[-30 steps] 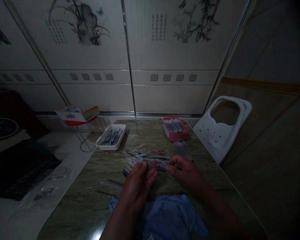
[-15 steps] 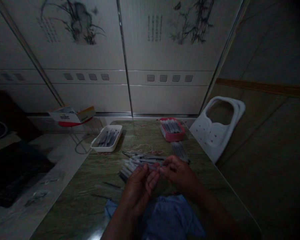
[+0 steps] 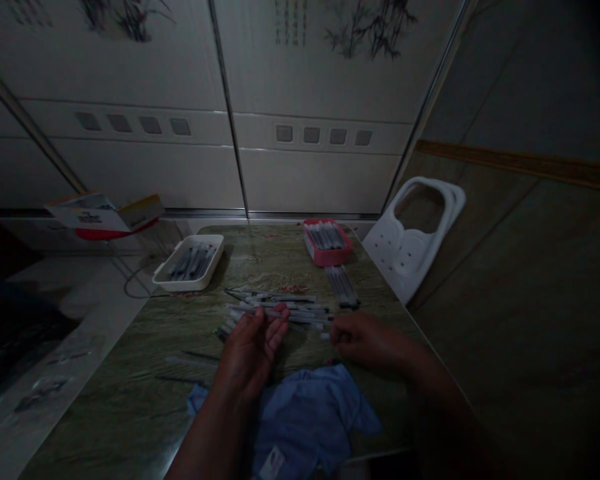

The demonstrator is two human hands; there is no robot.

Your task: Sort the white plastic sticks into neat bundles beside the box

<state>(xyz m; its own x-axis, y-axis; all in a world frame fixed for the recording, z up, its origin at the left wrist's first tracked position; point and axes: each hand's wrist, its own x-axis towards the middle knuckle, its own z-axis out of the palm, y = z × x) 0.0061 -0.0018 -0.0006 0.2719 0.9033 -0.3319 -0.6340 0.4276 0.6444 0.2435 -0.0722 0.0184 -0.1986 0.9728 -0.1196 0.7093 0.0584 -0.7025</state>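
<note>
Dim light. Pale panels [image 3: 310, 87] at 12 o'clock, plant prints [image 3: 383, 37] up top; white chair [image 3: 405, 250] at 3, brown-trimmed wall [image 3: 520, 280] beside; red stool [image 3: 103, 234] 9, pale floor [image 3: 95, 333] 8.

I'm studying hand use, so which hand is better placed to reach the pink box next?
Probably the right hand: it is nearer the pink box, though whether its curled fingers hold anything is unclear. The left hand is farther off and holds a pen.

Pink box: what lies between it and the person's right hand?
In the head view, a row of slender pen-like sticks lies there, running from the pink box toward the right hand, dark ends nearest the hand.
</note>
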